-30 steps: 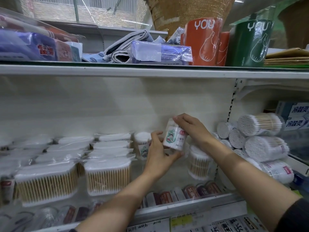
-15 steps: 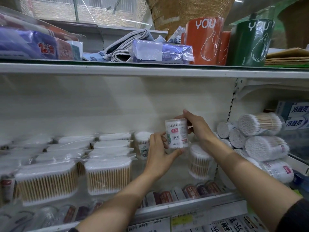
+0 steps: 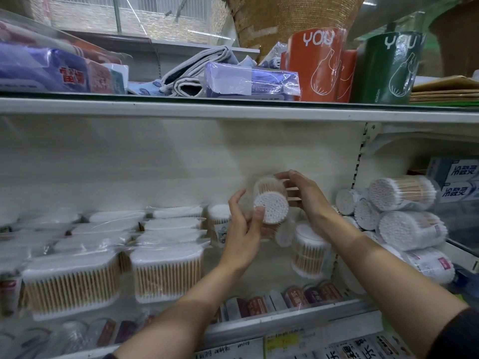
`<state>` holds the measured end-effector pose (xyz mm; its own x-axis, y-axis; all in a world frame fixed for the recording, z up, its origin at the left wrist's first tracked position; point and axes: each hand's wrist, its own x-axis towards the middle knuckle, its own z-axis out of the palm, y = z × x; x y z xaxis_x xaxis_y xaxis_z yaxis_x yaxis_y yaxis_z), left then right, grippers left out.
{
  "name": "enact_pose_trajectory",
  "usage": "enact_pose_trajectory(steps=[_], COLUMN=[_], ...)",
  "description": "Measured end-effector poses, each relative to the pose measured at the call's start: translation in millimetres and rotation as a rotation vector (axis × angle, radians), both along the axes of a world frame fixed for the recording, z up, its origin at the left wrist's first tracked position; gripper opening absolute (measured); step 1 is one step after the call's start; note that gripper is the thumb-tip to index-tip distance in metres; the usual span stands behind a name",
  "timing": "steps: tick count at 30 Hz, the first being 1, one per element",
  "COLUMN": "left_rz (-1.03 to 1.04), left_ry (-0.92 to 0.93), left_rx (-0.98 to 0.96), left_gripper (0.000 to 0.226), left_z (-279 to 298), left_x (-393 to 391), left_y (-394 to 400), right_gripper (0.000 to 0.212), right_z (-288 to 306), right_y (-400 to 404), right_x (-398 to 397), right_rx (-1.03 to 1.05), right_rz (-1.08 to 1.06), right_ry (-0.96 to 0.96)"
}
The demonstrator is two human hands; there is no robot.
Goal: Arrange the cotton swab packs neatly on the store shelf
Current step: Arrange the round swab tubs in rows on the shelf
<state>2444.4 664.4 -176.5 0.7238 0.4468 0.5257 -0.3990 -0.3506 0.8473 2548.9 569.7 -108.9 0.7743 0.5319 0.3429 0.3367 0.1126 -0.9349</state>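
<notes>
Tipping its white cotton end toward us, the round swab pack (image 3: 270,206) sits mid-air between both hands (above the shelf (image 3: 272,330)). Left hand (image 3: 242,233) pinches it at 7 o'clock; right hand (image 3: 304,194) curls round its side at 3 o'clock, with stacked rolls (image 3: 404,216) farther right.

My forearms are bare. A dark sleeve (image 3: 461,332) covers my right upper arm, and a dark cuff edge (image 3: 110,356) shows on my left.

White shelf (image 3: 233,110), pale back panel (image 3: 155,156)
</notes>
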Motion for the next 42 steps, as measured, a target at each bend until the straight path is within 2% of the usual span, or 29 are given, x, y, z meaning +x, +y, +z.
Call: enact_pose_trajectory(steps=[10,13,18,23,30,31,35,39,42], left_rz=[-0.038,-0.056,-0.138,-0.214,-0.248,-0.241,-0.243,-0.254,-0.241], left_ry=[-0.009,-0.023,0.005,0.019,0.09,0.099,0.109,0.073,0.06], left_rx=[-0.107,-0.083,-0.089,-0.225,-0.337,-0.335,-0.321,-0.323,-0.328], left_gripper=[0.046,0.038,0.029,0.036,0.046,0.048,0.05,0.049,0.048], left_z=[-1.5,1.0,0.7,6.9,6.7,5.9,2.1,1.8,2.9], left_x=[4.1,0.2,-1.0,-2.1,-1.8,-1.9,-1.1,0.0,-0.4], left_y=[3.9,1.4,1.1,-0.3,-0.8,-0.5,-1.0,-1.1,-1.2], right_gripper=[0.025,0.023,0.024,0.028,0.011,0.013,0.043,0.05,0.047], right_z=[-2.8,-4.5,-2.6,-2.5,-5.7,-5.7,-4.7,-2.3,-2.2], right_y=[0.3,0.0,-0.6,0.5,-1.1,-1.8,-3.5,-4.1,-4.7], right_x=[1.8,2.1,1.8,2.5,3.3,2.8,1.4,-0.3,-2.2], right_rx=[-0.11,-0.137,-0.053,-0.017,0.045,0.049,-0.01,-0.032,-0.056], right_rz=[0.012,0.01,-0.003,-0.004,0.116,0.112,0.029,-0.013,-0.005], right_ry=[-0.028,-0.054,-0.049,-0.071,-0.085,-0.074,-0.082,-0.111,-0.121])
